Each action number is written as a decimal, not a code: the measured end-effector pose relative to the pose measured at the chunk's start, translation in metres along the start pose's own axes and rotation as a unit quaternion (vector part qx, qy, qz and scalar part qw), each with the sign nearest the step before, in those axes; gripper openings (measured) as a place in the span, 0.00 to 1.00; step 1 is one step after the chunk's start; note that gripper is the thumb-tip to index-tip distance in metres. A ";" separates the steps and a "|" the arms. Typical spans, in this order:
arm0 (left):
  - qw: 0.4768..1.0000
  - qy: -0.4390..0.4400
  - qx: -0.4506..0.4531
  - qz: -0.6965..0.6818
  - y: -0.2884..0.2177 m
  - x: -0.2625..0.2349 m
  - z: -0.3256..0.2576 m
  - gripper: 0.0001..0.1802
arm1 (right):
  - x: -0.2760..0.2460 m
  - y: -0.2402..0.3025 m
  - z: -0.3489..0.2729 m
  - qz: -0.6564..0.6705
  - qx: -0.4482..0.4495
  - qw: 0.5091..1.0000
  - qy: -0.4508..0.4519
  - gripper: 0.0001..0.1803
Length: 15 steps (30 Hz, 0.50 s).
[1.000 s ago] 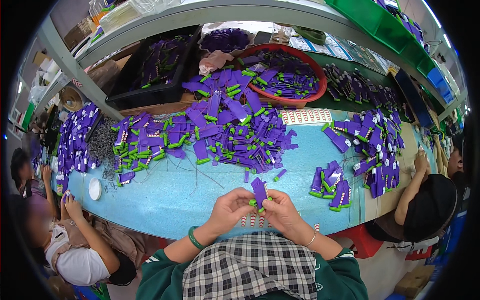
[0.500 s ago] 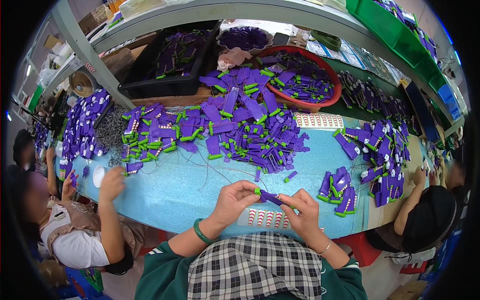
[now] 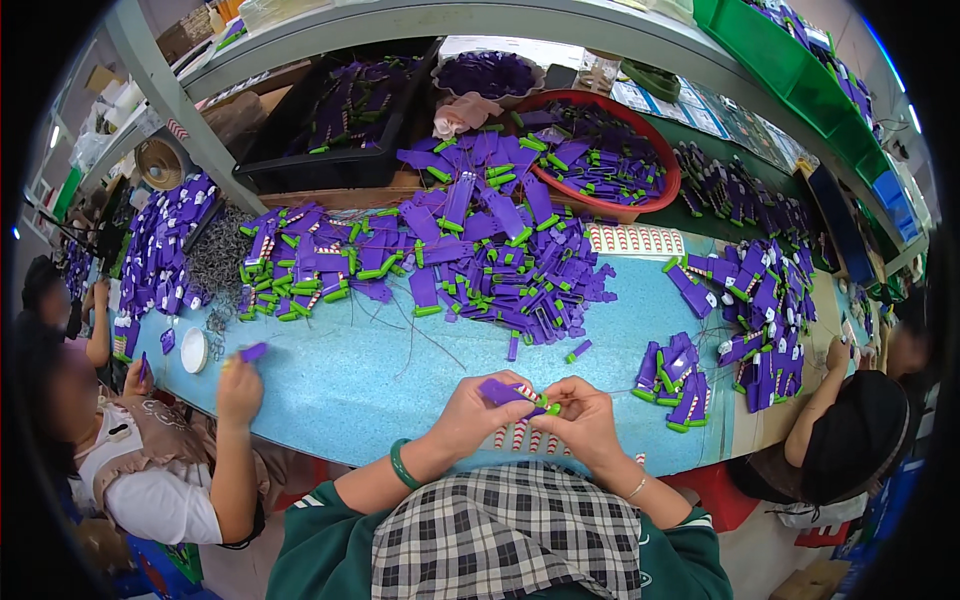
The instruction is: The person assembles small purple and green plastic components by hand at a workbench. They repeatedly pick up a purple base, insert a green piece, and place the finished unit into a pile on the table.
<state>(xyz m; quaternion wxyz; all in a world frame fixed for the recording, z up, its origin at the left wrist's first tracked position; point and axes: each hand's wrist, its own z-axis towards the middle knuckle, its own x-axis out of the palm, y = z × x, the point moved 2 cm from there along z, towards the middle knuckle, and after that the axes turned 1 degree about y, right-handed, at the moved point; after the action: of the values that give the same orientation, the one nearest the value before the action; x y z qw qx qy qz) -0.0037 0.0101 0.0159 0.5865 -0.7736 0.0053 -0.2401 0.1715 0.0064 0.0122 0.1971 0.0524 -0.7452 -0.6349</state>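
Note:
Close in front of me, a flat purple plastic piece (image 3: 497,391) with a green end and a red-and-white striped strip on it is held between both hands. My left hand (image 3: 470,418) pinches its purple body. At the green end, the thumb and fingers of my right hand (image 3: 583,422) are closed. Partly under my hands lies a sheet of striped stickers (image 3: 525,440). Beyond, a large heap of purple pieces with green ends (image 3: 520,275) covers the table's middle. A smaller group of similar pieces (image 3: 680,385) lies to the right of my right hand.
A red basin (image 3: 672,170) and a black tray (image 3: 255,178) with purple parts stand at the back under a grey shelf (image 3: 400,25). Another sticker sheet (image 3: 640,240) lies near the basin. A co-worker's hand (image 3: 240,390) holds a purple piece at left, near a white bowl (image 3: 194,350).
The purple piece has been turned: its green end moved from my left hand to my right, and its striped strip now shows. At left, the co-worker's hand has drawn back with a purple piece.

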 end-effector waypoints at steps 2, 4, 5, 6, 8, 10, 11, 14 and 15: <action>0.999 0.021 0.007 -0.035 0.005 -0.003 0.000 0.07 | 0.002 0.001 -0.001 -0.035 -0.033 0.998 0.032 0.14; 0.998 0.053 0.000 -0.019 -0.006 -0.003 -0.001 0.08 | -0.008 0.006 0.010 -0.121 -0.080 0.981 0.126 0.09; 0.998 0.051 0.009 0.022 -0.012 -0.003 -0.004 0.08 | -0.012 0.014 0.016 -0.195 -0.102 0.964 0.150 0.07; 0.997 0.055 0.020 0.060 -0.019 -0.001 -0.004 0.08 | -0.018 0.024 0.020 -0.273 -0.121 0.939 0.170 0.07; 0.980 0.068 0.081 0.166 -0.024 0.000 0.000 0.07 | -0.009 0.040 0.023 -0.287 -0.137 0.934 0.166 0.08; 0.932 0.079 0.177 0.307 -0.027 -0.001 0.001 0.07 | -0.004 0.041 0.026 -0.316 -0.183 0.907 0.212 0.08; 0.931 0.093 0.167 0.310 -0.029 -0.001 0.003 0.06 | -0.009 0.041 0.029 -0.363 -0.199 0.879 0.238 0.10; 0.954 0.073 0.119 0.265 -0.027 -0.014 0.000 0.05 | -0.036 0.052 0.047 -0.504 -0.217 0.810 0.207 0.11; 0.951 0.052 0.088 0.293 -0.028 -0.020 -0.003 0.04 | -0.047 0.058 0.057 -0.590 -0.201 0.767 0.153 0.09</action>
<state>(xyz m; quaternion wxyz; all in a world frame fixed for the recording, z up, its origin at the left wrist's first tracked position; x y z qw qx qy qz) -0.0302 0.0223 0.0348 0.6959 -0.6696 0.2409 -0.0971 0.2044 0.0854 0.0507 -0.0988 0.5369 -0.3833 -0.7451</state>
